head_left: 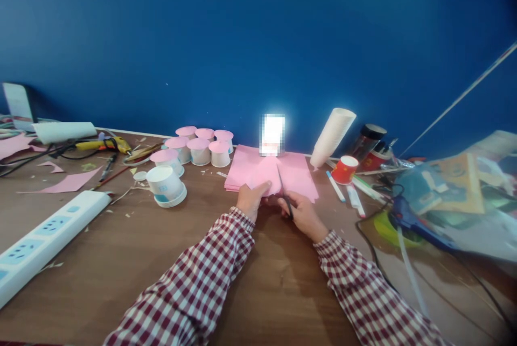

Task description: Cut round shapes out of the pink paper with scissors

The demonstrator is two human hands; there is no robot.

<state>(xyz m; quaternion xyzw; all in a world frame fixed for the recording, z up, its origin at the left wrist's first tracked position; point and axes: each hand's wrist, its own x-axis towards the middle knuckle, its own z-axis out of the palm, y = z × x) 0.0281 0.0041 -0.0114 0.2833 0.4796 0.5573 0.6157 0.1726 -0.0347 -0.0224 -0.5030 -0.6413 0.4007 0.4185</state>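
A sheet of pink paper (264, 171) is pinched in my left hand (250, 199), its thumb lying on top. My right hand (304, 213) grips dark-handled scissors (287, 203), whose blades point away from me along the right side of that sheet. Below and behind it lies a stack of pink paper (301, 171) against the blue wall. Left of my hands stand several white paper cups with pink paper discs on top, one of them a covered cup (220, 153). Nearer to me is an uncovered stack of white cups (163, 184).
A power strip (52, 226) lies at the left, with a yellow glue gun (103, 145) behind it. On the right are a leaning cup stack (332, 139), a red cup (344, 170), markers (354, 200) and a blue glue gun (422, 230). A bright phone-like object (272, 135) stands at the wall.
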